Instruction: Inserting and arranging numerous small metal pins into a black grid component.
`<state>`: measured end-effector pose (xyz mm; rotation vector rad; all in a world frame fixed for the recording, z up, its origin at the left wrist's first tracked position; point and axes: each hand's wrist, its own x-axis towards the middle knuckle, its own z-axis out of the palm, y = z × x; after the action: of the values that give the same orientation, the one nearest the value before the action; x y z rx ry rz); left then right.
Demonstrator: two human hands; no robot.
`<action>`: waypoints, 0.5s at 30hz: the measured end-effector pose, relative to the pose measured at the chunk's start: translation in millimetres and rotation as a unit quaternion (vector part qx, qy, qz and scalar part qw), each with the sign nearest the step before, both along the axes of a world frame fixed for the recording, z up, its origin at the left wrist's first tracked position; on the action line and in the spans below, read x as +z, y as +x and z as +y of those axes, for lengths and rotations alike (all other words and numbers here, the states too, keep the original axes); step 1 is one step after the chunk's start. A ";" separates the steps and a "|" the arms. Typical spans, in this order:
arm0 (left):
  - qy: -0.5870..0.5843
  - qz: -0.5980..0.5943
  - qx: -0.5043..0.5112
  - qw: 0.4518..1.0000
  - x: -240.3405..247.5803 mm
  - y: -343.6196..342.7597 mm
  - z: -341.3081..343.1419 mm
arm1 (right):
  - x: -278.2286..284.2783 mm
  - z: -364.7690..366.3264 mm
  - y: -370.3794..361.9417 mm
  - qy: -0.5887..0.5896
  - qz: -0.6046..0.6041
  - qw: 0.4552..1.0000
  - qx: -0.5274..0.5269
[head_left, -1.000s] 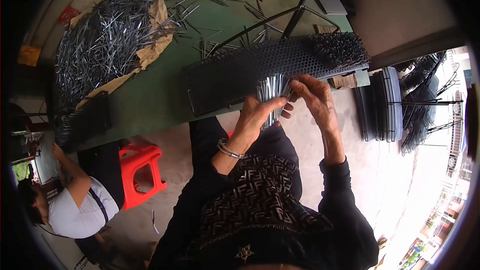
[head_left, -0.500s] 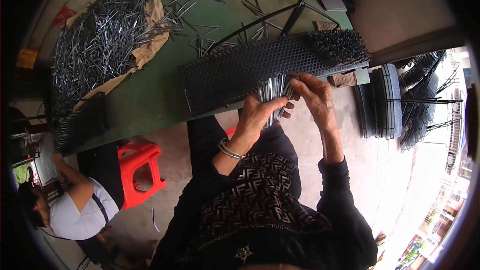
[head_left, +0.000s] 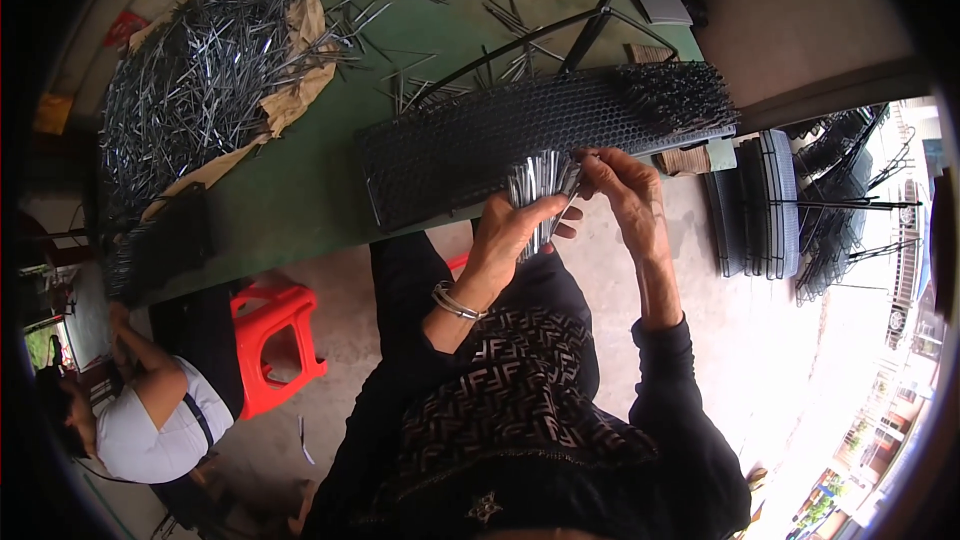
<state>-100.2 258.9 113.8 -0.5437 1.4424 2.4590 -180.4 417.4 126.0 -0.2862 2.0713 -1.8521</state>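
My left hand (head_left: 505,240), with bracelets at its wrist, is wrapped round a fanned bundle of thin shiny metal strips (head_left: 537,178) standing roughly upright. At the bundle's right upper side, the thumb and fingers of my right hand (head_left: 630,195) are pinched together at a strip end; just how many strips they pinch is too small to tell. Right behind both hands, along the table's near edge, lies a long black rack with a honeycomb of holes (head_left: 490,140). Many dark strips stand packed in the holes at its right end (head_left: 680,100).
On the green table (head_left: 270,225), a large heap of metal strips (head_left: 205,70) lies on torn brown paper (head_left: 300,100) at left, with loose strips behind the rack. A red stool (head_left: 275,340) and a co-worker in white (head_left: 165,430) are at lower left. Curved black racks (head_left: 770,200) stand at right.
The right fingers have shifted slightly against the strips at the bundle's right side. The left hand keeps its grip, and the whole view has shifted a little.
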 end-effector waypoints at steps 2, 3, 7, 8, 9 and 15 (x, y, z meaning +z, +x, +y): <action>0.013 -0.010 0.008 1.000 -3.1 0.9 -0.3 | -2.1 6.4 -8.3 -0.039 0.033 0.999 -0.018; 0.044 -0.024 0.027 0.998 -3.9 1.0 0.1 | 9.0 10.4 -13.3 0.016 0.079 0.996 -0.045; 0.155 -0.028 0.046 0.986 -14.3 -2.7 3.3 | 19.7 11.9 -43.6 0.096 0.205 0.956 -0.186; 0.195 -0.027 0.047 0.979 -17.9 -5.2 7.2 | 16.8 15.9 -54.2 0.100 0.224 0.946 -0.213; 0.195 -0.026 0.048 0.979 -21.1 -5.3 8.8 | 14.2 16.2 -64.2 0.101 0.242 0.936 -0.235; 0.237 -0.028 0.038 0.970 -23.1 -4.7 10.4 | -7.2 13.0 -104.1 0.141 0.299 0.921 -0.208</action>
<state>-104.9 269.3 90.7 -0.5621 0.7762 2.6916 -284.5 430.3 118.7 -0.3975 2.9818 -1.7969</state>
